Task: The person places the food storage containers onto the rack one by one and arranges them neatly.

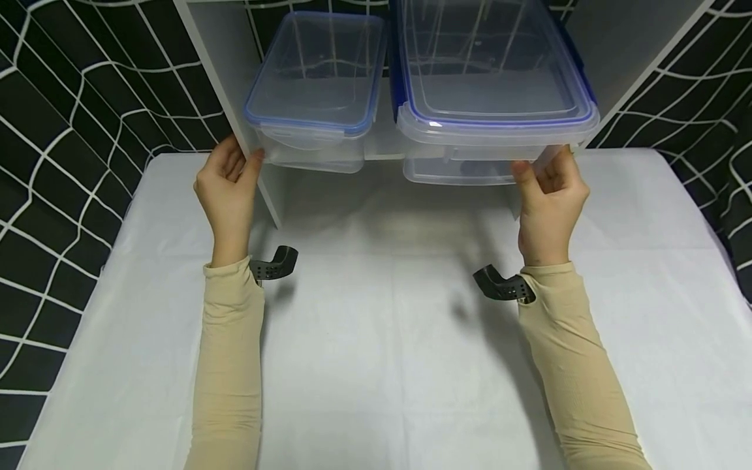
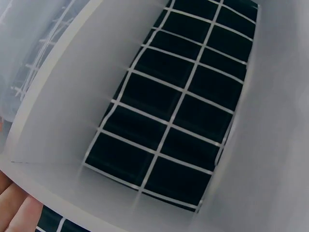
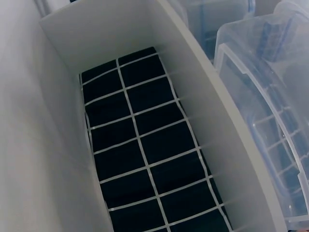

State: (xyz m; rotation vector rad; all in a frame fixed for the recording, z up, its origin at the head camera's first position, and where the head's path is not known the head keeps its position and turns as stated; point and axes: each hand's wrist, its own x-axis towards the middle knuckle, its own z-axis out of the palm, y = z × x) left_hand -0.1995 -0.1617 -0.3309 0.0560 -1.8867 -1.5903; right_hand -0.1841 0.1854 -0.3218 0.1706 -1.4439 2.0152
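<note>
A white shelf unit (image 1: 271, 196) stands at the back of the table, seen from above in the head view. My left hand (image 1: 228, 186) grips the front edge of its left side panel, thumb on the inner face and fingers outside. On the other side my right hand (image 1: 551, 209) holds the front edge of the right side panel, its thumb inward beneath the larger container's corner. A small clear container (image 1: 320, 78) with a blue-edged lid sits on the left of the shelf. Beside it is a larger clear container (image 1: 493, 72) with dark blue edging.
Both containers jut past the shelf board's front edge. White cloth (image 1: 388, 339) covers the table in front of the unit. Black backing with white netting (image 1: 70, 196) surrounds the sides and back. A black wrist mount (image 1: 275, 263) protrudes from the left sleeve, another from the right.
</note>
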